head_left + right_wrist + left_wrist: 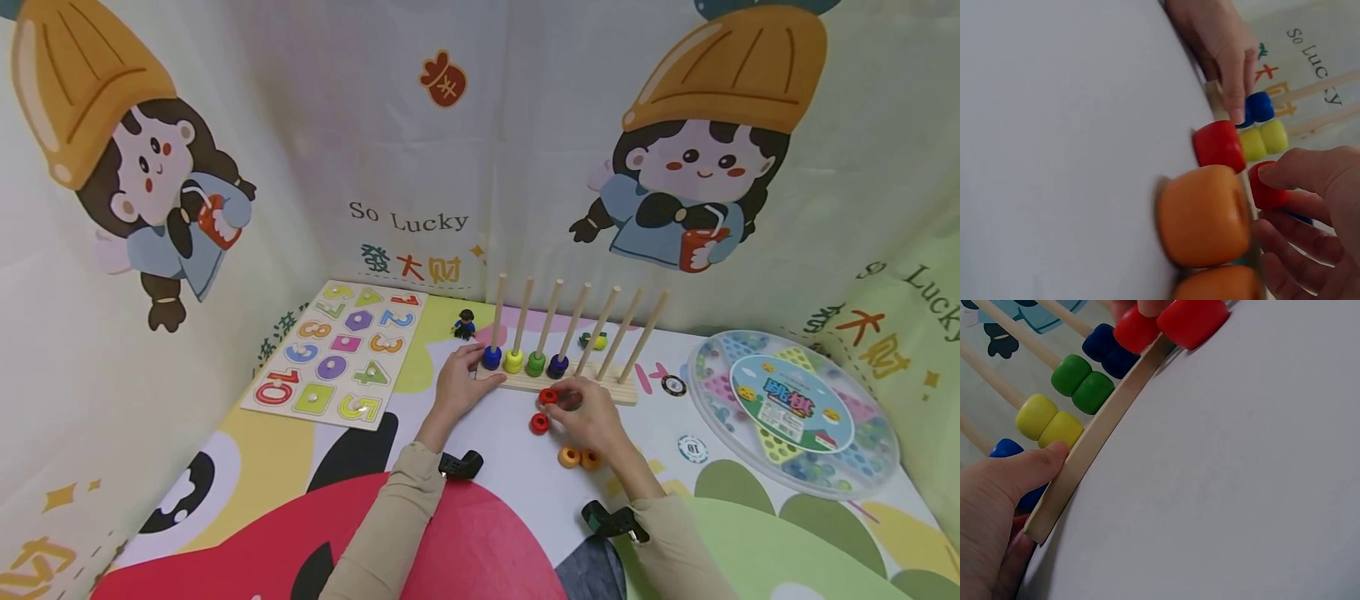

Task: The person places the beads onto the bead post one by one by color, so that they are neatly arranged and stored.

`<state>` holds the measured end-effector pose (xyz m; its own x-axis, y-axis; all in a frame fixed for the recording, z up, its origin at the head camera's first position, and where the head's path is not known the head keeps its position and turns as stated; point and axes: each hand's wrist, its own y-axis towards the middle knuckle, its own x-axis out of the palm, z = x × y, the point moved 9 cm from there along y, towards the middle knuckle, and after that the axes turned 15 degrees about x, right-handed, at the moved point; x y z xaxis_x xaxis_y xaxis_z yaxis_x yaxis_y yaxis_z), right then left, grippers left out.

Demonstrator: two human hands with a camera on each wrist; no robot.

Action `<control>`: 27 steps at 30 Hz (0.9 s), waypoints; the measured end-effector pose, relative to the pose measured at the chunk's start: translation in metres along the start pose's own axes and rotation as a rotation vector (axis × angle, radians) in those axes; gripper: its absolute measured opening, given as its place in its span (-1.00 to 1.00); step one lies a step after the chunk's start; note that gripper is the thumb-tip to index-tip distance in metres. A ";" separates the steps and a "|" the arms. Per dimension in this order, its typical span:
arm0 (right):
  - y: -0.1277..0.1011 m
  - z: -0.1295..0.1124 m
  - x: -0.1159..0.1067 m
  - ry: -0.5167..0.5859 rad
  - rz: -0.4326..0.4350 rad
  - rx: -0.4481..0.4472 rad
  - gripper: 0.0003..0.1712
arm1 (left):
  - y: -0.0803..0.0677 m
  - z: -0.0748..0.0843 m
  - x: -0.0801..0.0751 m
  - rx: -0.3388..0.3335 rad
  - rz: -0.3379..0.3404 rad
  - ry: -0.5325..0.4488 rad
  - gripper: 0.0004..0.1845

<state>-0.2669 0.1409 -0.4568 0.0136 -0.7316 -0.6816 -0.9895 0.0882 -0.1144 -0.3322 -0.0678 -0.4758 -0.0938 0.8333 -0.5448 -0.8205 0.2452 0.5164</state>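
Note:
A wooden peg rack [624, 391] stands on the table with a row of upright pegs. Pairs of blue, yellow [1049, 425], green [1082, 384] and dark blue beads sit on its leftmost pegs; the other pegs are bare. My left hand [459, 388] grips the rack's left end, thumb along the front. Between thumb and fingers, my right hand [594, 418] pinches a red bead [1267, 186] just in front of the base. Another red bead [539, 423] lies on the table beside it. Two orange beads [1207, 215] lie nearer to me, below the right hand.
A number-and-shape puzzle board [330, 357] lies at left. Behind the rack are a small toy figure [465, 323] and a green-yellow toy [597, 341]. To the right are two round chips [692, 449] and a large round Chinese checkers box [795, 412]. Cloth walls surround the table.

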 end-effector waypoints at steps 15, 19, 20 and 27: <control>-0.014 -0.043 -0.066 0.150 0.206 -0.175 -0.68 | -0.002 0.000 -0.003 0.006 0.004 -0.004 -0.36; -0.018 -0.053 -0.088 0.167 0.296 -0.204 -0.69 | -0.002 0.000 -0.003 0.009 0.004 -0.004 -0.35; -0.019 -0.056 -0.094 0.174 0.316 -0.213 -0.69 | -0.002 0.000 -0.002 0.007 0.003 -0.004 -0.35; -0.027 -0.070 -0.124 0.208 0.419 -0.265 -0.68 | -0.001 0.001 -0.002 0.010 0.002 -0.001 -0.35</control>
<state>-0.2524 0.1822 -0.3184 -0.3923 -0.7910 -0.4695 -0.9069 0.2473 0.3412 -0.3301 -0.0691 -0.4744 -0.0945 0.8343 -0.5431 -0.8145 0.2489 0.5240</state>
